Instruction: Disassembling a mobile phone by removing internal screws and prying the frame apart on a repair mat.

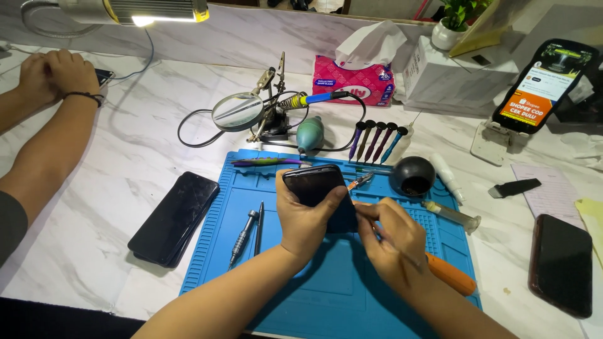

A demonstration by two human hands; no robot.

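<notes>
You are looking down at a white desk [94, 207] veined in grey like marble, its near edge dropping into darkness at the lower left. A marble-patterned wall panel [251, 34] rises behind it. A lamp [135, 9] on a bent gooseneck shines down from the upper left and throws a bright patch there. A small potted plant [455, 19] stands at the far edge.

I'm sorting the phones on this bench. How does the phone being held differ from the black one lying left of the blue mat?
The held phone is lifted and tilted above the blue mat, gripped by the left hand; the phone on the left lies flat on the marble table, untouched.
The right hand works a tool at the held phone's edge; no tool meets the other.
Both are dark, with dark screens.
</notes>
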